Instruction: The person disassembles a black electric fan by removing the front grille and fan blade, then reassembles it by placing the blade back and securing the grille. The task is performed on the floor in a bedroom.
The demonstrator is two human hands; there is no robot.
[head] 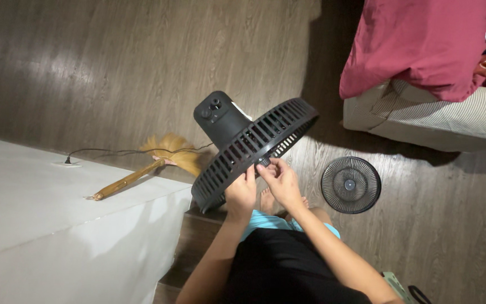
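Both hands hold the black fan housing (252, 147) up over the lap: the left hand (241, 194) grips its slotted rim, and the right hand (279, 181) pinches the rim edge just beside it. The round front grille (350, 184) lies apart on open wooden floor (113, 67), near the bed (434, 121). A broom (147, 166) rests on the white table (40, 214).

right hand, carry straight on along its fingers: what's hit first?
The right hand already has its fingertips at the rim of the black fan body; that is met first. Depth beyond it is unclear.
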